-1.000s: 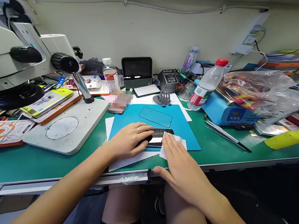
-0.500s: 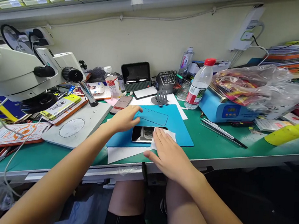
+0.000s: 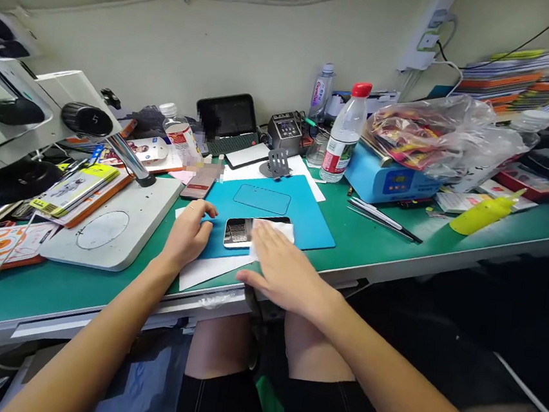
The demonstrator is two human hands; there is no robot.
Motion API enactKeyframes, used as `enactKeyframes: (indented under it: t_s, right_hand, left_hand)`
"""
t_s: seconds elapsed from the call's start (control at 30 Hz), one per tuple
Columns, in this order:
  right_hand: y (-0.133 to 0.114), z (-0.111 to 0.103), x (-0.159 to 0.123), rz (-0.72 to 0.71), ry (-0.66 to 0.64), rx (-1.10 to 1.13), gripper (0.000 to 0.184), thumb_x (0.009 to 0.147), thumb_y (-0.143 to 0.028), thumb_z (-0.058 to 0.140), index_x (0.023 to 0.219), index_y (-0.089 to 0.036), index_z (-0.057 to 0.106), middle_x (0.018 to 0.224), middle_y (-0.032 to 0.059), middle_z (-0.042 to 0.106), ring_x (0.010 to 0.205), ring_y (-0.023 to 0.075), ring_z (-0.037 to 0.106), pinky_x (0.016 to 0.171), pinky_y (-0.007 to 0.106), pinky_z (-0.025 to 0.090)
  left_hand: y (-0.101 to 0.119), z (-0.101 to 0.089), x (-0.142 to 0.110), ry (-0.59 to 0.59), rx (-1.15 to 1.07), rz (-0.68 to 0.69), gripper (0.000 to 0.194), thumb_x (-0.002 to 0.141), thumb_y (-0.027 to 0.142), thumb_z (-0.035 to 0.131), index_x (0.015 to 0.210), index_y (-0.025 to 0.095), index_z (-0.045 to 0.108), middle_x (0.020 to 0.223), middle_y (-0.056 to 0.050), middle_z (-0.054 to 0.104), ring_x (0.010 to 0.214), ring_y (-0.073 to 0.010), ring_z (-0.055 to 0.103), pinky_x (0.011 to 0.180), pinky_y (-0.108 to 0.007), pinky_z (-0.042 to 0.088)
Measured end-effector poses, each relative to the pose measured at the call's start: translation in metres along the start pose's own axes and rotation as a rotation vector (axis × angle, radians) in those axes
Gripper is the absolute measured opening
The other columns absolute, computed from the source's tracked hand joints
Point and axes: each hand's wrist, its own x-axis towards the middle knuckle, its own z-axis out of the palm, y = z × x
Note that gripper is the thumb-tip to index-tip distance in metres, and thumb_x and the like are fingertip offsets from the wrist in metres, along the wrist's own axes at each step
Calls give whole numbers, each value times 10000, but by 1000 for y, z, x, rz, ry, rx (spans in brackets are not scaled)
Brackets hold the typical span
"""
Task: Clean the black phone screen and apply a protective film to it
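A smartphone (image 3: 239, 232) with a dark, reflective face lies on a blue mat (image 3: 311, 226). My right hand (image 3: 283, 265) holds a white wipe (image 3: 287, 232) under its flat, close-set fingers, pressed onto the phone's right part. Its thumb sticks out to the left, below the phone. Left of the phone, my left hand (image 3: 188, 233) rests near the mat's left edge, fingers loosely bent, a gap before the thumb and nothing seen in it. White paper (image 3: 212, 271) shows under the mat's front edge. Another phone (image 3: 201, 183) lies behind my left hand.
A microscope base (image 3: 141, 225) stands at left. Behind the mat are a phone stand (image 3: 278, 164) and a red-capped bottle (image 3: 344, 135). Tweezers (image 3: 384, 220), a blue device (image 3: 388, 178) and a yellow squeeze bottle (image 3: 485, 213) are at right. The table edge runs close in front.
The view has shifted to the right and down. My left hand has drawn back towards me from above the mat, its fingers more bent. My right hand and the wipe have slid slightly left over the phone.
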Motion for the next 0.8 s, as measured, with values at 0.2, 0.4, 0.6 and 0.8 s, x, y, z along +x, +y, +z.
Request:
enactKeyframes:
  t_s: [0.2, 0.4, 0.6, 0.8]
  right_hand:
    - [-16, 8, 40, 215, -5, -50, 1136, 879, -821, 299, 1521, 114, 264, 1620, 318, 174, 1534, 393, 128, 1252, 507, 149]
    - [-41, 23, 52, 42, -8, -35, 1079, 897, -779, 366, 1518, 99, 295, 1615, 303, 208, 1532, 376, 152, 1258, 478, 160]
    - [-3, 3, 17, -105, -63, -9, 883, 950, -711, 352, 1562, -76, 326, 1633, 195, 266, 1526, 322, 223, 1230, 526, 263]
    - [-22, 8, 57, -145, -2, 64, 893, 889, -709, 515, 1512, -77, 420, 1578, 203, 408, 1493, 332, 320, 1217, 507, 298]
  left_hand:
    - [0, -1, 2, 33, -34, -67, 186, 757, 96, 403, 874, 230, 458, 930, -53, 603, 903, -232, 576, 846, -377, 472]
    - [-1, -3, 1, 31, -28, -93, 180, 784, 113, 396, 892, 226, 485, 938, -58, 621, 900, -226, 587, 846, -379, 493]
    - [9, -6, 4, -142, -17, 115, 178, 908, 242, 459, 1023, 208, 591, 1043, -71, 675, 986, -240, 596, 906, -395, 497]
    - [24, -22, -3, -187, 2, 270, 286, 996, 215, 403, 1149, 202, 644, 1249, -84, 677, 1143, -230, 607, 1022, -408, 489]
